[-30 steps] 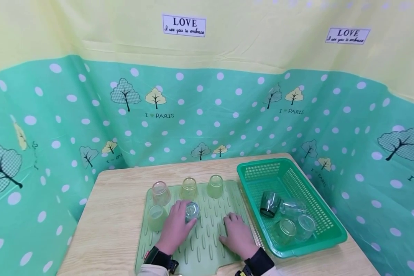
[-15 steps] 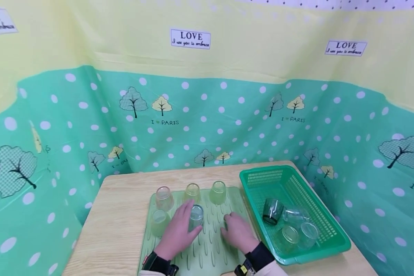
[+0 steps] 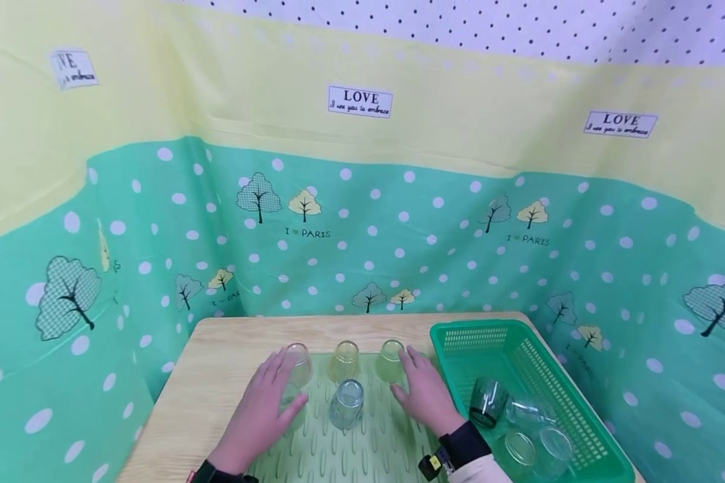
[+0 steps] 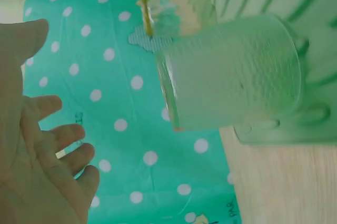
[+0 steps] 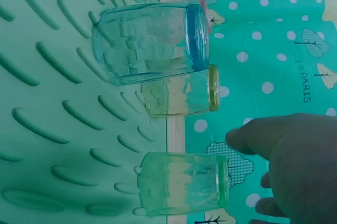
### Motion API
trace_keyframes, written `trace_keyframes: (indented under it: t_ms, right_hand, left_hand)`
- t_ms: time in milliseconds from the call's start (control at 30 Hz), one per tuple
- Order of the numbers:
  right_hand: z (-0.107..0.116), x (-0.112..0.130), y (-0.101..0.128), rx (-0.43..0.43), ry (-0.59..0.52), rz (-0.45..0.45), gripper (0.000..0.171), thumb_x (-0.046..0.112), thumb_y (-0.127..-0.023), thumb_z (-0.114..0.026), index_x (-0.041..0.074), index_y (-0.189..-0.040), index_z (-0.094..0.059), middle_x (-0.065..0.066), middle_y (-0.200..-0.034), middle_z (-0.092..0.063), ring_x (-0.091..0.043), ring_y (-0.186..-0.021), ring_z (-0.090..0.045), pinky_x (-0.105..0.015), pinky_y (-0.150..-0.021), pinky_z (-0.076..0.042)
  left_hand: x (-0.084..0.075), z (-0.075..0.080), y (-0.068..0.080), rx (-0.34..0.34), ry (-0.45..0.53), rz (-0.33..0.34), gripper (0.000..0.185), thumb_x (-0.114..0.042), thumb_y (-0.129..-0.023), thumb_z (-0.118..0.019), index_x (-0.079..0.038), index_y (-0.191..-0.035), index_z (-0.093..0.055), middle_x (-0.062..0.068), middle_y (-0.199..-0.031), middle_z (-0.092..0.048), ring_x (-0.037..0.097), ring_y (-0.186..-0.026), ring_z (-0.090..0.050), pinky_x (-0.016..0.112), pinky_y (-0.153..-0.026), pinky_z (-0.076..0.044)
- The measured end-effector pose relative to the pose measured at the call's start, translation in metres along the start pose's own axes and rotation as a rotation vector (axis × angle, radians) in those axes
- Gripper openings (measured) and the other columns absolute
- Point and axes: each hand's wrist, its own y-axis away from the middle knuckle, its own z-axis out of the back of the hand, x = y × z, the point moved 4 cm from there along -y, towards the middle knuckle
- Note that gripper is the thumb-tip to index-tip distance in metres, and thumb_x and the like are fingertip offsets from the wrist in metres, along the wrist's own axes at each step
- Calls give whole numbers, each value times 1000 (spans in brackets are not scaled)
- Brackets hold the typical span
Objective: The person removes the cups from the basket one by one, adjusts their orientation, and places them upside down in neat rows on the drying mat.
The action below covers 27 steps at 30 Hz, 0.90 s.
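Several tinted drinking glasses stand upside down on a pale green ridged mat [image 3: 332, 463]. At its far edge are a pink glass [image 3: 302, 367], a yellow glass [image 3: 344, 363] and a green glass [image 3: 387, 367]. In front of the yellow one stands a blue glass [image 3: 347, 406], touched by neither hand. My left hand [image 3: 260, 409] hovers with its fingers spread, partly hiding the pink glass and a frosted green glass [image 4: 231, 81]. My right hand [image 3: 427, 396] is raised by the green glass and overlaps it in the head view; the right wrist view shows a gap between them.
A green slotted basket [image 3: 586, 402] stands right of the mat. Inside lie a dark glass [image 3: 487, 402], a clear glass [image 3: 530, 412] and two more pale glasses. A polka-dot curtain [image 3: 314, 268] hangs behind the wooden table [image 3: 175, 402].
My left hand has come away from the blue glass and moved left, leaving it standing on the mat. The right hand has risen from above the mat toward the green glass. The head view has tilted up.
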Motion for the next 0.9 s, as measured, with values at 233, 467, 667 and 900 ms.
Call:
trace_keyframes:
  t_ms: [233, 467, 667, 900]
  right_hand:
    - [-3, -2, 4, 38, 2, -4, 79, 37, -91, -80, 1, -153, -46, -25, -158, -41, -45, -141, -44, -60, -114, -41]
    - [-5, 1, 4, 49, 8, 26, 81, 36, -90, -81, 0, -153, -46, -27, -157, -41, -46, -141, -44, -60, -116, -39]
    - [-8, 1, 8, 78, 17, 20, 83, 37, -89, -81, 0, -154, -45, -27, -158, -40, -47, -142, -42, -62, -116, -38]
    - [-8, -4, 9, 77, 33, 15, 79, 39, -91, -79, 0, -152, -48, -27, -157, -41, -47, -141, -44, -61, -116, -39]
  left_hand:
    - [-7, -7, 2, 77, 1, 77, 84, -44, -95, -72, -11, -162, -34, 19, -165, -32, 46, -147, -35, 64, -118, -32]
    - [-5, 1, -3, 111, 4, 120, 83, -42, -94, -75, -12, -161, -37, 22, -162, -36, 47, -144, -38, 66, -116, -35]
    - [-5, -4, -2, 147, 20, 112, 85, -43, -94, -74, -12, -162, -34, 23, -164, -33, 48, -147, -35, 66, -117, -32]
    - [-5, -8, -3, 186, 25, 134, 88, -46, -95, -72, -11, -163, -30, 23, -167, -25, 50, -149, -28, 66, -120, -26]
